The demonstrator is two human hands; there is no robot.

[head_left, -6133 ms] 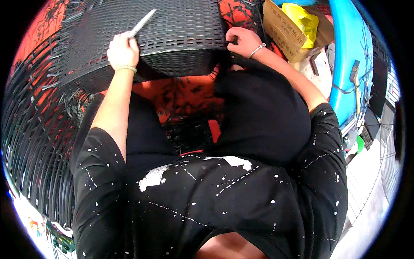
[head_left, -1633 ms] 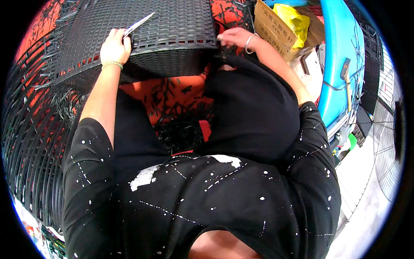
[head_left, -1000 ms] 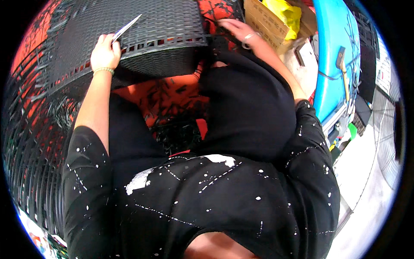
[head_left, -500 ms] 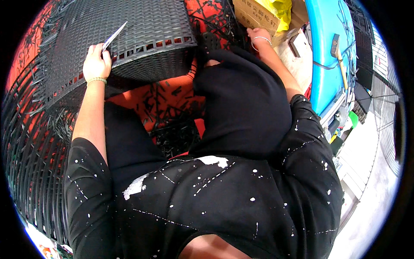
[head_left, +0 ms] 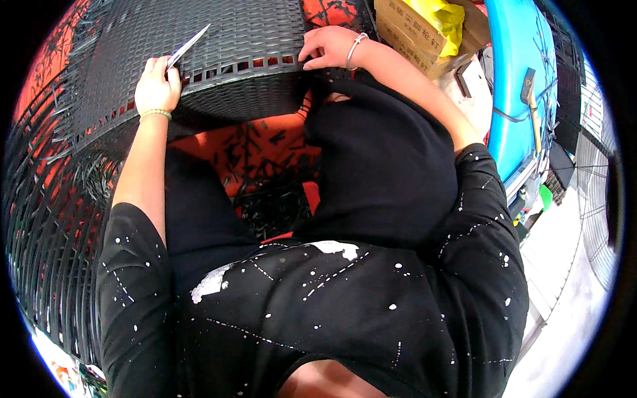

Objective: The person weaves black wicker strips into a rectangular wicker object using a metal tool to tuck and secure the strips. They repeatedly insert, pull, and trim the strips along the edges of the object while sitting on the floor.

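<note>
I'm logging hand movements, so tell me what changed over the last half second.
The right hand moved left, from beside the cardboard box to the right edge of the black woven panel; whether it holds anything is unclear. The left hand kept its grip on the pointed silver tool.

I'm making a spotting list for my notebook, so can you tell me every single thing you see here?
Woven piece: one, black, in front of the knees
Pointed tool: one, silvery, in the left hand
Long strips: many, black, far left
Scraps: many, black, between the legs
Floor covering: one, red, under the scraps
Cardboard box: one, brown, upper right
Plastic bag: one, yellow, in the box
Big curved object: one, blue, right
Hammer: one, dark head, pale handle, by the blue object
Bracelets: two, pale, one per wrist
Shirt: one, black with white marks, lower middle
Trousers: black, middle
Left hand: one, bare, upper left
Right hand: one, bare, at the woven piece's right edge
</note>
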